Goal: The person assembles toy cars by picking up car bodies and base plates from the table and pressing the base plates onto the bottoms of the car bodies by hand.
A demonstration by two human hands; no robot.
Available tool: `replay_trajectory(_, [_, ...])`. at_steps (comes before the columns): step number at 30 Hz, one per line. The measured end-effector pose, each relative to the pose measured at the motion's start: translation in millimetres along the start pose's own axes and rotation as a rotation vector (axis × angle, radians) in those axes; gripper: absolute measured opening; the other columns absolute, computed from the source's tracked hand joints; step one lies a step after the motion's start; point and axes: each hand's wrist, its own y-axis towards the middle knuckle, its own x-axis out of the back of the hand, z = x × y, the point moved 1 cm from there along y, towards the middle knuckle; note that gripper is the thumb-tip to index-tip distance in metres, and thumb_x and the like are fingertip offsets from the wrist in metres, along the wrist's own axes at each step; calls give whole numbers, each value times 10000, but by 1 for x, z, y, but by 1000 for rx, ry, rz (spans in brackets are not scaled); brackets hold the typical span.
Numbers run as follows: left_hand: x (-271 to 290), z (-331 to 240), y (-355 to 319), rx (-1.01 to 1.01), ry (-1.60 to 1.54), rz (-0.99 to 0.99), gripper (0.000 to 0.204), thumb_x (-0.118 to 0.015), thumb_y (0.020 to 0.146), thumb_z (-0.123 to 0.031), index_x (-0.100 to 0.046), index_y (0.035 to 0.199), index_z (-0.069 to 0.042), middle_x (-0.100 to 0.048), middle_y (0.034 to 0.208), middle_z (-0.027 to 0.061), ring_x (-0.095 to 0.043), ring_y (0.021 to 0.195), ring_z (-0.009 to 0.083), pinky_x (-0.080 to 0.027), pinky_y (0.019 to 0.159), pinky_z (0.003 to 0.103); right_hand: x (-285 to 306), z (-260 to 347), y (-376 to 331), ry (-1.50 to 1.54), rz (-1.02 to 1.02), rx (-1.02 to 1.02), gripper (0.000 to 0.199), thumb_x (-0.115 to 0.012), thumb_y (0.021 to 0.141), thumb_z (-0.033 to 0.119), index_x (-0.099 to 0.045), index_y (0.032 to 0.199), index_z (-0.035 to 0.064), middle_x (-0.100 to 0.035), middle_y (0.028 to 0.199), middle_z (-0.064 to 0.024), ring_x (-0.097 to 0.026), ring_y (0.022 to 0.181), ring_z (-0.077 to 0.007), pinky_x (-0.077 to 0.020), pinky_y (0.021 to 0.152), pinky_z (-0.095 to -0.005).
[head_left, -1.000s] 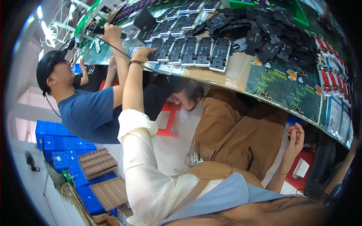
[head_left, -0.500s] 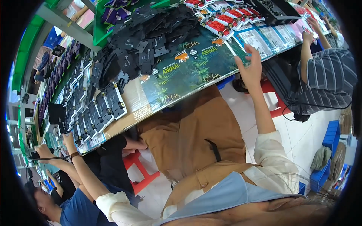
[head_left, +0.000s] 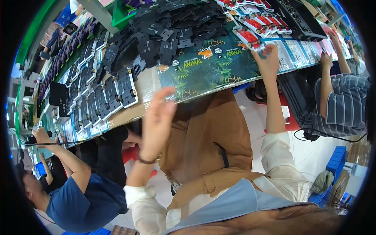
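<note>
My right hand [head_left: 268, 62] is at the near end of a red and white toy car [head_left: 248, 38], its thumb and fingers closed on that end. The car lies at an angle, a little apart from the other red cars [head_left: 266, 23] behind it. Blurred by motion, my left hand [head_left: 157, 119] is raised in front of the table edge, fingers loosely apart and nothing visible in them. Beyond it, black car bases with wheels [head_left: 127, 87] stand in slanting rows at the left. A heap of flat black plastic plates [head_left: 168, 31] lies behind the printed green sheet [head_left: 203, 74].
A black box of small parts [head_left: 299, 23] stands at the far right, and a black box [head_left: 58, 100] at the left. A co-worker in blue [head_left: 80, 199] sits left; another in a striped shirt [head_left: 346, 98] sits right. A green bin [head_left: 123, 15] stands behind.
My left hand has left the black box at the left and swung right, toward my middle. My right hand has closed on a red and white toy car. The view has shifted slightly.
</note>
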Motion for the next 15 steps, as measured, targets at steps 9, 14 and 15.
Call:
replay_trajectory(9, [-108,89,-22,535,-1163,314,484,-289,996,-368,-338,1342,-33,-491,1239,154,-462,1173,230,-352,1017,353,51,69,-132,293,226,-39,468,-743,684,-7,-393,992,34,-517,995,-104,-542,891,-161,-465,798,-283])
replay_trajectory(14, [-112,83,-32,443,-1334,16,594,-235,965,-486,-303,1363,-50,-398,1363,170,-411,1248,293,-330,1048,416,51,106,-192,536,425,38,527,-764,643,-9,-340,944,77,-482,1037,-123,-530,924,-184,-450,825,-305])
replay_trajectory(15, [-108,79,-37,333,-1407,-1,558,-239,967,-463,-295,1374,-86,-392,1362,183,-417,1235,345,-332,1045,457,49,110,-200,548,483,37,535,-774,640,1,-343,947,76,-485,1042,-129,-535,920,-189,-452,821,-306])
